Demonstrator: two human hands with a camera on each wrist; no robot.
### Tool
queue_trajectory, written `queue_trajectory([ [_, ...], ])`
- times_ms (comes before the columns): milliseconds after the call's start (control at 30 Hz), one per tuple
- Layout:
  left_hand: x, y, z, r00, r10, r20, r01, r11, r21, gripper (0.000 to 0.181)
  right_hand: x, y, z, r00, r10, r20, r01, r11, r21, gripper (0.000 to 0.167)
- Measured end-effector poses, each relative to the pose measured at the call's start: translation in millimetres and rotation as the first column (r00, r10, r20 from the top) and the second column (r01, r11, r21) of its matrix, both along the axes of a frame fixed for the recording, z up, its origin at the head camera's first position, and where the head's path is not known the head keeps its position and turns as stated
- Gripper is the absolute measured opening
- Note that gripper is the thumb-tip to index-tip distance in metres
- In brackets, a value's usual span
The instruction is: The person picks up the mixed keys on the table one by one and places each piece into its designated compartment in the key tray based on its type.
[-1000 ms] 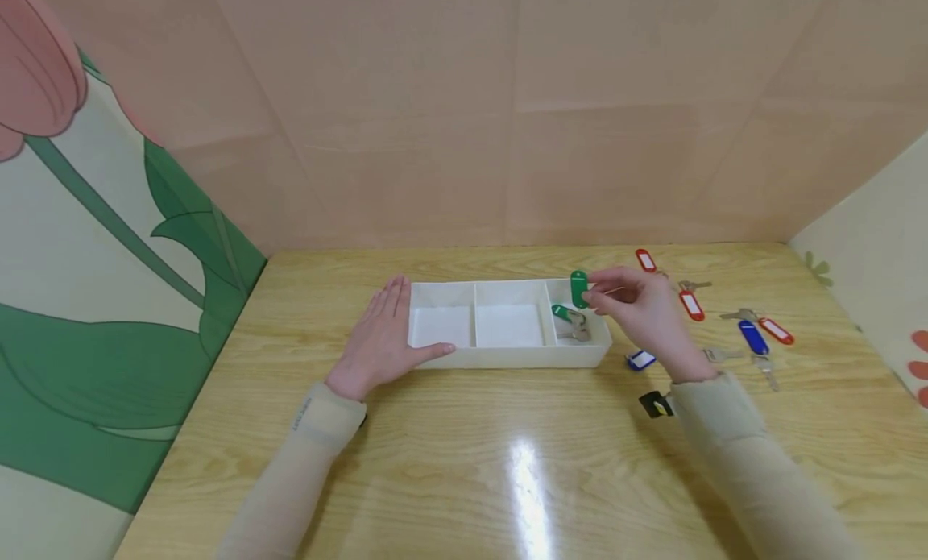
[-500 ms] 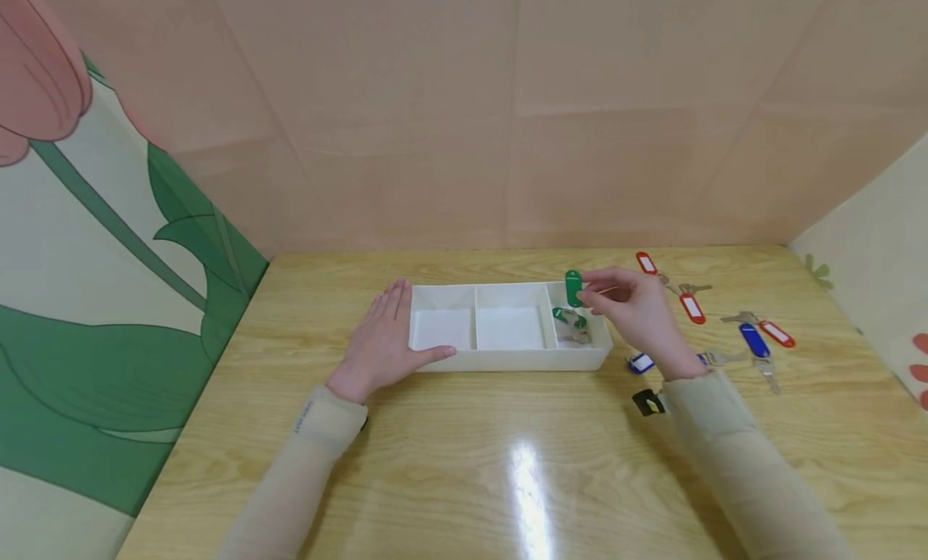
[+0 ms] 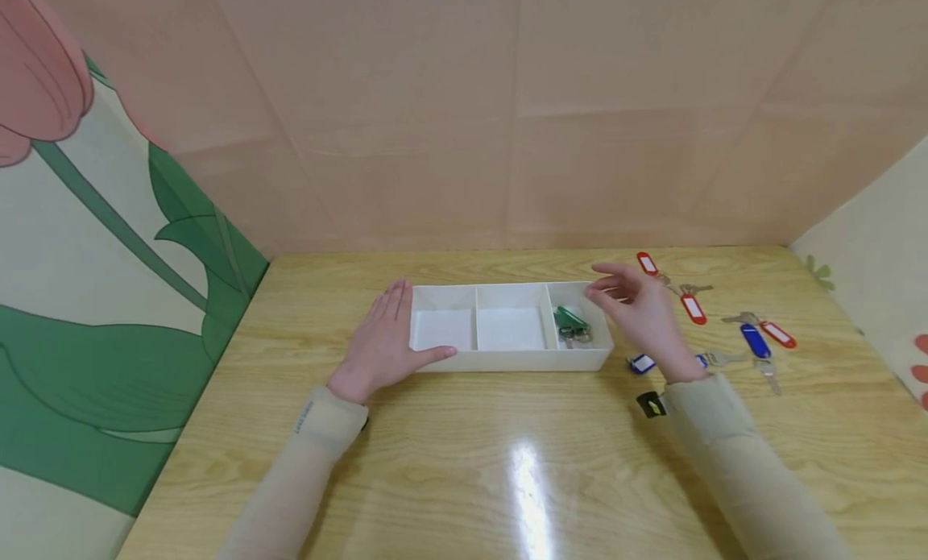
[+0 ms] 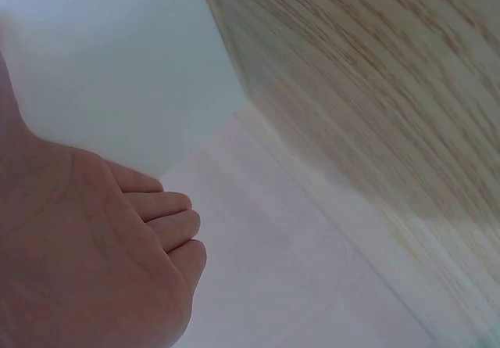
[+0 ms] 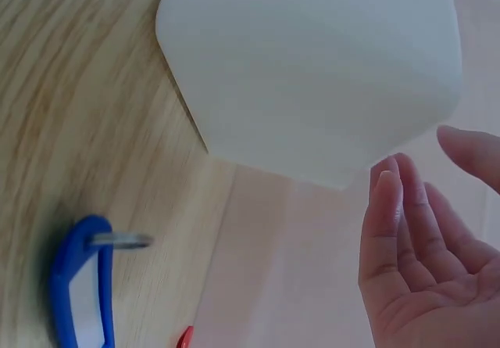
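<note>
A white box (image 3: 507,360) with three compartments stands on the table. Green key tags (image 3: 572,318) with keys lie in its right compartment; the other two compartments hold nothing. My left hand (image 3: 377,342) rests against the box's left end, fingers straight, thumb over the front rim; its palm (image 4: 94,246) shows in the left wrist view. Above the right end of the box is my right hand (image 3: 641,314), holding nothing, with thumb and fingertips apart. In the right wrist view that hand (image 5: 430,262) is beside the box's end wall (image 5: 312,74), fingers loosely bent.
Right of the box lie keys with red tags (image 3: 693,309) and blue tags (image 3: 755,340). Another blue tag (image 3: 642,363) is near the box's right end, and a black tag (image 3: 651,404) lies by the right sleeve. A pink wall (image 3: 507,141) rises behind the table.
The green tag that my right hand pinched has dropped into the right compartment, and the fingers have parted. My left hand has stayed at the box's left end.
</note>
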State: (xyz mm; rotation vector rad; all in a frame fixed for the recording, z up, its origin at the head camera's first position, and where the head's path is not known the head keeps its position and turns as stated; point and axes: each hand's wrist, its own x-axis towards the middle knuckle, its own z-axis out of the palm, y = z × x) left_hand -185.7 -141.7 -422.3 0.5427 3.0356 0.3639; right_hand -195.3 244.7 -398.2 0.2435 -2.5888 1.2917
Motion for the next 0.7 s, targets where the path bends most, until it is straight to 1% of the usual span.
queue_trajectory([
  [367, 0.6, 0.7, 0.4, 1.0, 0.0, -0.007, 0.0, 1.0, 0.002, 0.13, 2.8, 10, 2.7, 1.0, 0.001, 0.026, 0.0, 0.999, -0.049, 0.037],
  [700, 0.5, 0.8, 0.6, 1.0, -0.003, -0.011, 0.003, 1.0, -0.001, 0.129, 6.5, 18, 3.2, 0.997, -0.033, 0.066, 0.033, 0.999, -0.007, 0.044],
])
